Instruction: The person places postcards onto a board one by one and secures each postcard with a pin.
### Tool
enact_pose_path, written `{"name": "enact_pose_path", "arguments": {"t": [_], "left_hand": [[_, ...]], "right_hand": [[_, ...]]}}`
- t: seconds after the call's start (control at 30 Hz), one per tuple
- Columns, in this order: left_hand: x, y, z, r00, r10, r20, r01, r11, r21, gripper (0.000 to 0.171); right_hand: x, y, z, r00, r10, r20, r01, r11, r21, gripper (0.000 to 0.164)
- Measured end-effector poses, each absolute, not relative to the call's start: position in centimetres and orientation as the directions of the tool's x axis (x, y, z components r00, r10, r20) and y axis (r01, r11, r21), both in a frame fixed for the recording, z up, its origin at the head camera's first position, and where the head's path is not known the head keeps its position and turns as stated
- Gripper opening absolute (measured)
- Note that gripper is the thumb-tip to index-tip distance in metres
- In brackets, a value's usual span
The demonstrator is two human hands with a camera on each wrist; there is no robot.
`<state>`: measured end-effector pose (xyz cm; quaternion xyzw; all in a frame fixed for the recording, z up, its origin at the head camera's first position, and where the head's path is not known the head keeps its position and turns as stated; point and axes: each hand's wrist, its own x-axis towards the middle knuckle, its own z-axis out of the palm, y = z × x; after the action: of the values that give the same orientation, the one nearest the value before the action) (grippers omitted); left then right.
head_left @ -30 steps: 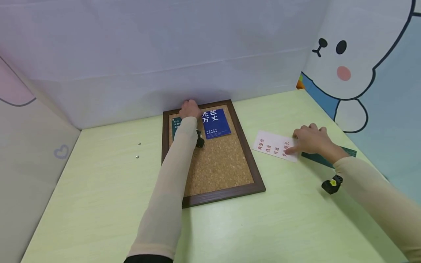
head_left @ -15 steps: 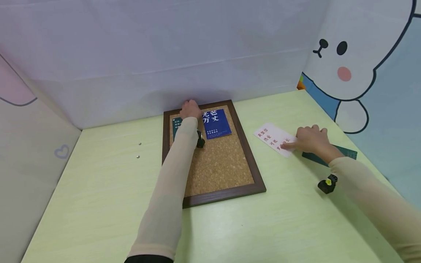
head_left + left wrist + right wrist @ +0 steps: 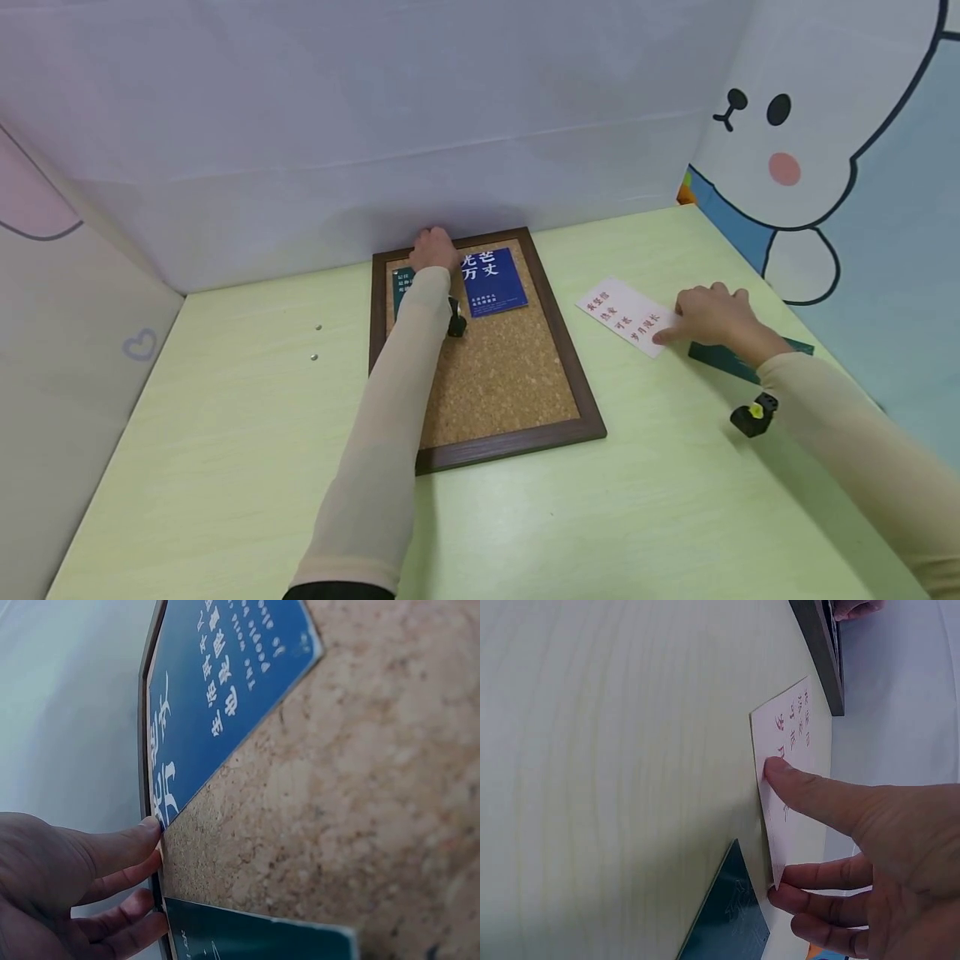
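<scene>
A cork board (image 3: 502, 375) in a dark brown frame lies near the back of the table. At its top edge is my left hand (image 3: 433, 248); in the left wrist view the thumb (image 3: 146, 831) rests on the frame beside a blue card's corner, fingers bent around the frame edge. The blue card (image 3: 495, 283) and a green card (image 3: 402, 282), partly behind my sleeve, lie on the cork. To the right, my right hand (image 3: 716, 317) pinches a pale pink card (image 3: 618, 312) with red characters, thumb on its face and fingertips at its edge.
Another dark green card (image 3: 720, 360) lies under my right wrist. Left of the board are two small metal pins or tacks, an upper tack (image 3: 318, 327) and a lower tack (image 3: 314, 357). A white cloth wall (image 3: 300, 125) rises behind the table.
The pink card has turned on the table, its far end going up and its near end down. My right thumb has slid back toward the card's edge. The left hand has stayed put.
</scene>
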<state>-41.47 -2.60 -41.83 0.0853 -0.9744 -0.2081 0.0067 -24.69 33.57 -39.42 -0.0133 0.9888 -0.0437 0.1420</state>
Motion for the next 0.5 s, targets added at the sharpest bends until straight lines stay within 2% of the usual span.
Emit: {"name": "enact_pose_path", "arguments": {"t": [0.17,0.5], "left_hand": [[-41.42,-2.55,-41.8,-0.985,-0.168,-0.027,-0.164,0.895,0.414,0.041],[-41.33,-2.56,-41.69,-0.985,-0.169,-0.02,-0.163,0.897,0.412,0.042]], "right_hand": [[-24.61,33.61,-39.47,-0.96,-0.039,-0.278,-0.008,0.994,-0.113,0.056],[-24.33,33.77,-39.47,-0.96,-0.01,-0.279,0.032,0.989,-0.147,0.062]]}}
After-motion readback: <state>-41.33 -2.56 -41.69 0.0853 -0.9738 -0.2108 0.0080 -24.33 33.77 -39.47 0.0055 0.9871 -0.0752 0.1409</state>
